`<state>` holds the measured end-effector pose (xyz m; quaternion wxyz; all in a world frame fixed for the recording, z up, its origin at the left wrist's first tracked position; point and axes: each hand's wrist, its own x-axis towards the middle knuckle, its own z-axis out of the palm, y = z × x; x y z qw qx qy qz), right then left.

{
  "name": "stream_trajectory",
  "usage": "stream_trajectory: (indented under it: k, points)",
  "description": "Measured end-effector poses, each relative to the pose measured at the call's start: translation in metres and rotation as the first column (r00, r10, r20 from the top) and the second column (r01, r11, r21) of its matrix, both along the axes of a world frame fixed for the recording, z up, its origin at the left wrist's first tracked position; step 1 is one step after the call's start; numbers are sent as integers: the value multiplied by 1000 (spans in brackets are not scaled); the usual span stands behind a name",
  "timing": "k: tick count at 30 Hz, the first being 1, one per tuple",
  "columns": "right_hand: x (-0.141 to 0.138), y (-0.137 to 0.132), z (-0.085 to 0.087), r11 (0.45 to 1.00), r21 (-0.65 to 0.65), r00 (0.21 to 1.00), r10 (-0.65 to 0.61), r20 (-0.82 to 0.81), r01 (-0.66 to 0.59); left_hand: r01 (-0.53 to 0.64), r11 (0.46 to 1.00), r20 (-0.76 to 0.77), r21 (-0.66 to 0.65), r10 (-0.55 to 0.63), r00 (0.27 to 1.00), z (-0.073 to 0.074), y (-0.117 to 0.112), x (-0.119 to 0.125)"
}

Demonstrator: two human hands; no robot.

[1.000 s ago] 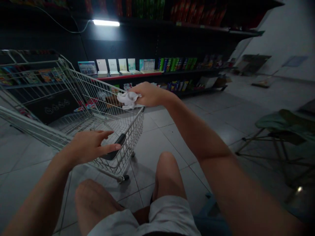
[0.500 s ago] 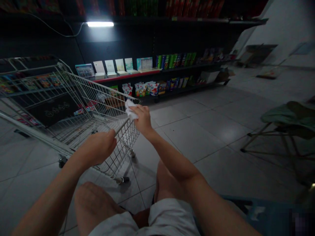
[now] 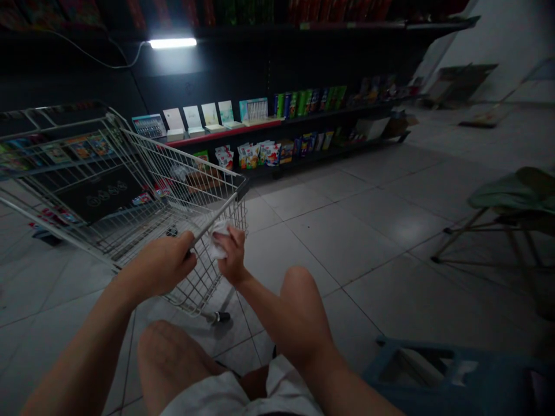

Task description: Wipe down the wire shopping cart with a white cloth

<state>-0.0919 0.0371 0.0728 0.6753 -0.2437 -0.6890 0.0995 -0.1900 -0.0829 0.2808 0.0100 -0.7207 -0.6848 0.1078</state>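
Note:
A wire shopping cart (image 3: 143, 190) stands in front of me on the tiled floor, its top rim running toward my hands. My left hand (image 3: 162, 264) is closed around the near end of that rim. My right hand (image 3: 230, 254) is closed on a crumpled white cloth (image 3: 217, 244), pressed against the rim right beside my left hand. My bare knees show below, so I am seated low.
Dark store shelves (image 3: 260, 124) with boxes and packets line the back wall under a strip light (image 3: 172, 43). A folding chair (image 3: 507, 219) with green fabric stands at the right. A blue crate (image 3: 437, 375) sits at the lower right.
My right hand slid the cloth down the cart's rim from its far corner to beside my left hand. My left hand went from open above the rim to gripping it.

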Motion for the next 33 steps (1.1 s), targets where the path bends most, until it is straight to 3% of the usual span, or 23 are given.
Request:
stream_trajectory:
  k: [3,6,8,10,12,15,17,23,25,30,32,33]
  points:
    - [5,-35,-23,986,85,981,127,149,-141,14,1000,42,-8,-13,999,0,1,-6]
    - [15,-33,-10,982,49,967,173,185,-185,29,1000,87,-7,-28,996,0,3,-15]
    - [14,-23,4,990,1,972,135,191,-138,40,999,116,11,-41,992,-1,4,-20]
    - [4,-18,5,995,3,970,94,224,-98,49,999,148,23,-52,988,-2,5,-26]
    - [-9,-21,-14,993,47,965,94,243,-109,54,998,169,31,-58,984,-2,6,-30]
    - [-21,-33,-55,989,66,981,121,152,-133,53,998,194,35,-59,979,-2,5,-36]
    - [-22,-42,-65,990,49,986,126,110,-132,48,998,215,28,-53,975,0,5,-41]
    - [-35,-64,-17,966,110,936,195,294,-235,48,998,255,35,-55,965,0,8,-54]
    - [-50,-67,-22,940,160,899,224,377,-302,43,998,278,39,-52,959,0,8,-58]
    - [-61,-68,-78,924,157,837,233,495,-349,61,998,364,28,-67,929,0,4,-72]
    - [-46,-62,-74,926,181,866,221,448,-330,59,998,384,16,-61,921,1,3,-78]
    - [-36,-56,-62,929,201,896,216,388,-311,58,998,391,10,-57,918,1,2,-81]
